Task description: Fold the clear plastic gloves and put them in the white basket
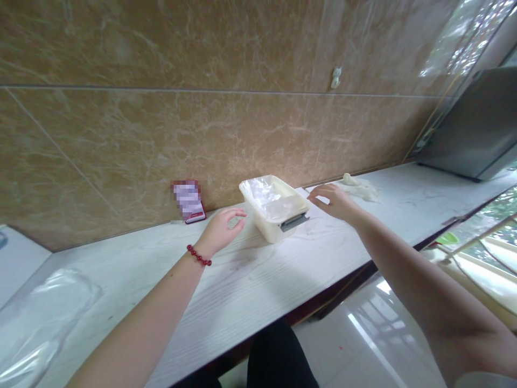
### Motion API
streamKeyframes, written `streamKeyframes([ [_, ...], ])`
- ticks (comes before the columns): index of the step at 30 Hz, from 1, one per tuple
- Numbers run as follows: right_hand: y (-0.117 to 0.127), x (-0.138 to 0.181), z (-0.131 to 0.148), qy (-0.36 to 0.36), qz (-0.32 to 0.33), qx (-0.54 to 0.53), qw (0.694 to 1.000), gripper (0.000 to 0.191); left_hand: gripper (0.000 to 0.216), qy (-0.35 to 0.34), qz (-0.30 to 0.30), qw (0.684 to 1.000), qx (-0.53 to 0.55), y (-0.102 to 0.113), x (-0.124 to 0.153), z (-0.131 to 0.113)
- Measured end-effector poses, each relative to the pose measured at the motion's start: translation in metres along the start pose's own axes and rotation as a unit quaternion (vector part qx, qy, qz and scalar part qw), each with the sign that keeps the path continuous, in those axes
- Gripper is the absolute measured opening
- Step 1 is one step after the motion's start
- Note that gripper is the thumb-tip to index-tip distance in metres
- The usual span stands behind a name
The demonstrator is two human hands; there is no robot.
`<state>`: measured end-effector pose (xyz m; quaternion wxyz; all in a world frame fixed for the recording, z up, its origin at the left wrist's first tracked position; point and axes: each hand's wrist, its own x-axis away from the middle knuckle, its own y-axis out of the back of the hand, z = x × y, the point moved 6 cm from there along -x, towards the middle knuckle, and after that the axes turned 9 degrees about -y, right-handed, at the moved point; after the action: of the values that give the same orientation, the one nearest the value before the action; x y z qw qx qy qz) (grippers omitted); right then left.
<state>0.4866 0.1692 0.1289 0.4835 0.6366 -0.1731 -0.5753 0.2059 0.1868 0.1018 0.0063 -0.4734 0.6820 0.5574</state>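
Observation:
A cream plastic container with a grey clip on its front side stands on the white counter. Clear plastic film lies in its open top. Just left of the container is my left hand, thumb and fingers apart, a red bead bracelet on the wrist. My right hand hovers at the container's right side, its thumb and fingers spread with nothing between them. Neither hand visibly grips the container, though the right fingertips come close to its rim.
Against the tiled wall leans a phone-like red-edged object, its face blurred. Crumpled translucent gloves or film lie right of my right hand. Clear plastic covers the left counter. A large grey box-like appliance stands at the far right.

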Motion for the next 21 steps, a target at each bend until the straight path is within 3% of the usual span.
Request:
streamKeyframes([
  [6, 0.015, 0.015, 0.046, -0.039, -0.149, -0.048, 0.987, 0.011, 0.029, 0.074, 0.027, 0.997, -0.017, 0.027, 0.068, 0.027],
  [9, 0.003, 0.022, 0.083, -0.029, -0.172, -0.111, 0.978, 0.008, 0.033, 0.129, 0.023, 0.990, -0.050, 0.046, 0.116, 0.052],
  [15, -0.067, 0.018, 0.169, -0.013, -0.096, -0.228, 0.969, 0.010, 0.037, 0.233, -0.005, 0.960, -0.154, 0.097, 0.228, 0.106],
  [21, -0.150, 0.003, 0.238, -0.062, -0.015, -0.286, 0.956, 0.011, 0.044, 0.259, -0.017, 0.927, -0.270, 0.149, 0.318, 0.135],
])
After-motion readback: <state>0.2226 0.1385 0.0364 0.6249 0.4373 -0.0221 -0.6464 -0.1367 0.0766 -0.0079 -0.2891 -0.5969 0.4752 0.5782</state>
